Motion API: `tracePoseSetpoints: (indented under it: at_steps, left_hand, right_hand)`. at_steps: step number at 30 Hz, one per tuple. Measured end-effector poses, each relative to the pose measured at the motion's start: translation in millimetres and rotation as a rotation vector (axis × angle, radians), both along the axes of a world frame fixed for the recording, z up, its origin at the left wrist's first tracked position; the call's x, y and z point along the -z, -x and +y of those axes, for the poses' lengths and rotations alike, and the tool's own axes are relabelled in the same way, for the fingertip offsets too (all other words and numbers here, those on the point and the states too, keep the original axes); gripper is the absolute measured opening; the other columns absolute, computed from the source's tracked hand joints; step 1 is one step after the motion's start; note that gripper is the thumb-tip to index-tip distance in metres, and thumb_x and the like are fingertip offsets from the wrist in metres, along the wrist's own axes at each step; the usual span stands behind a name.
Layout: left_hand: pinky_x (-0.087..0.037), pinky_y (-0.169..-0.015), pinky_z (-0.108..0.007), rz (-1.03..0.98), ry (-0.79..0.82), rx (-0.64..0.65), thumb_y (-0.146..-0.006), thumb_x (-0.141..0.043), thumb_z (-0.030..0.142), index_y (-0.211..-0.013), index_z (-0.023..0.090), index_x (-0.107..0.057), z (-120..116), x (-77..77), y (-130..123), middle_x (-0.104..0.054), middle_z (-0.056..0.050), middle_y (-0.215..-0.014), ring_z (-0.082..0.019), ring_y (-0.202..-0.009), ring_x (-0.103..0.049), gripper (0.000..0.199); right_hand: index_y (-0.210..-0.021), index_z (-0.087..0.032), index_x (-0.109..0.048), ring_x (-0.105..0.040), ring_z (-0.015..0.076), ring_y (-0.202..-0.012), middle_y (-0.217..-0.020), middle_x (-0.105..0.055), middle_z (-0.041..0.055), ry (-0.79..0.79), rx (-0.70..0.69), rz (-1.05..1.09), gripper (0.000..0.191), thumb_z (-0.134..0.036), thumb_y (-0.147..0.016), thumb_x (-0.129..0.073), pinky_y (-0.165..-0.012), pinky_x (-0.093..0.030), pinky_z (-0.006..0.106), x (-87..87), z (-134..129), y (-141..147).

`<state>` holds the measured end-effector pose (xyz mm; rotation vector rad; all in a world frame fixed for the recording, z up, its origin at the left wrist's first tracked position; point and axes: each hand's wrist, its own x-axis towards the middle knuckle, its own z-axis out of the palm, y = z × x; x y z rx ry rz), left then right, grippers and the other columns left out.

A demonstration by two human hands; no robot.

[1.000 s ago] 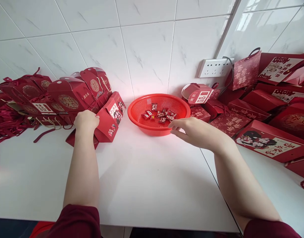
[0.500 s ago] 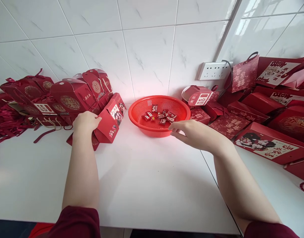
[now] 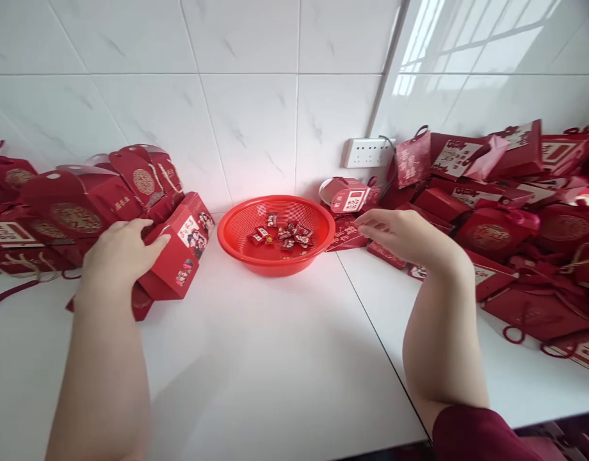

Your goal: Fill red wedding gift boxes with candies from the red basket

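On the left, my left hand is open, its thumb and fingers apart, beside a red box with a printed couple that leans on the stacked boxes. My right hand hovers to the right of the basket, in front of the right-hand boxes; its fingers are bent and slightly apart, with nothing seen in them. Between the hands stands a red plastic basket with several small wrapped candies in it.
Red gift boxes with cord handles are piled at the left. A larger pile of red boxes fills the right side. A power strip is on the tiled wall. A dark seam crosses the white table.
The view has turned to the right. My left hand has come off the printed box and its fingers have spread. My right hand has moved away from the basket's rim toward the right.
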<state>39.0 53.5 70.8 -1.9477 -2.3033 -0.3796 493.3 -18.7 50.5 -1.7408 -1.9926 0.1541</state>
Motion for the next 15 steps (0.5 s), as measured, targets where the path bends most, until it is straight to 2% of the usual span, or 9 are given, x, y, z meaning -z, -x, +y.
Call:
tracePoseSetpoints:
  at_steps: [2, 4, 7, 10, 12, 15]
  left_hand:
    - [-0.045, -0.101, -0.06, 0.029, -0.03, 0.061, -0.092, -0.039, 0.064, -0.143, 0.022, -0.047, -7, -5.4, -11, -0.047, -0.016, -0.147, -0.042, -0.128, -0.05, 0.067]
    - [-0.047, -0.101, -0.053, -0.019, -0.004, 0.145, -0.09, -0.045, 0.065, -0.138, 0.029, -0.052, -12, -6.8, -20, -0.058, -0.008, -0.139, -0.036, -0.121, -0.057, 0.06]
    - [-0.047, -0.101, -0.042, -0.1, 0.151, 0.27, -0.087, -0.055, 0.06, -0.132, 0.039, -0.056, -17, -3.8, -29, -0.067, 0.002, -0.129, -0.029, -0.115, -0.062, 0.05]
    - [-0.047, -0.099, -0.038, -0.085, 0.289, 0.36, -0.088, -0.054, 0.054, -0.134, 0.043, -0.056, -20, 1.2, -38, -0.07, 0.005, -0.125, -0.027, -0.114, -0.063, 0.047]
    - [-0.05, -0.092, -0.035, -0.058, 0.314, 0.373, -0.086, -0.054, 0.055, -0.136, 0.043, -0.054, -22, 3.9, -45, -0.072, 0.005, -0.121, -0.027, -0.109, -0.066, 0.051]
    - [-0.054, -0.086, -0.033, -0.048, 0.332, 0.379, -0.084, -0.054, 0.059, -0.137, 0.043, -0.053, -26, 6.1, -54, -0.072, 0.006, -0.121, -0.028, -0.105, -0.068, 0.055]
  right_hand:
    - [-0.111, -0.022, -0.071, -0.068, 0.0241, -0.092, -0.104, -0.074, 0.0057, 0.024, 0.204, -0.014, 0.031, -0.037, -0.094, -0.049, -0.08, -0.049, 0.034, 1.8, 0, -29]
    - [-0.116, -0.02, -0.07, -0.066, 0.0264, -0.098, -0.11, -0.073, 0.0094, 0.08, 0.379, -0.009, 0.035, -0.036, -0.093, -0.048, -0.082, -0.048, 0.035, 6.4, -3, -57]
    - [-0.121, -0.014, -0.068, -0.064, 0.0304, -0.104, -0.119, -0.07, 0.0179, 0.144, 0.539, 0.006, 0.041, -0.033, -0.092, -0.047, -0.08, -0.046, 0.037, 16.4, -11, -92]
    - [-0.122, -0.009, -0.068, -0.064, 0.0312, -0.103, -0.12, -0.068, 0.0231, 0.142, 0.614, 0.01, 0.042, -0.029, -0.091, -0.046, -0.079, -0.045, 0.038, 29.3, -19, -122]
    - [-0.121, -0.009, -0.068, -0.065, 0.0301, -0.099, -0.117, -0.069, 0.0241, 0.132, 0.628, 0.002, 0.041, -0.026, -0.089, -0.05, -0.077, -0.046, 0.037, 39.7, -22, -139]
    - [-0.114, -0.01, -0.072, -0.066, 0.0267, -0.077, -0.101, -0.073, 0.0234, 0.112, 0.557, -0.037, 0.038, -0.024, -0.079, -0.064, -0.065, -0.046, 0.036, 56.6, -22, -159]
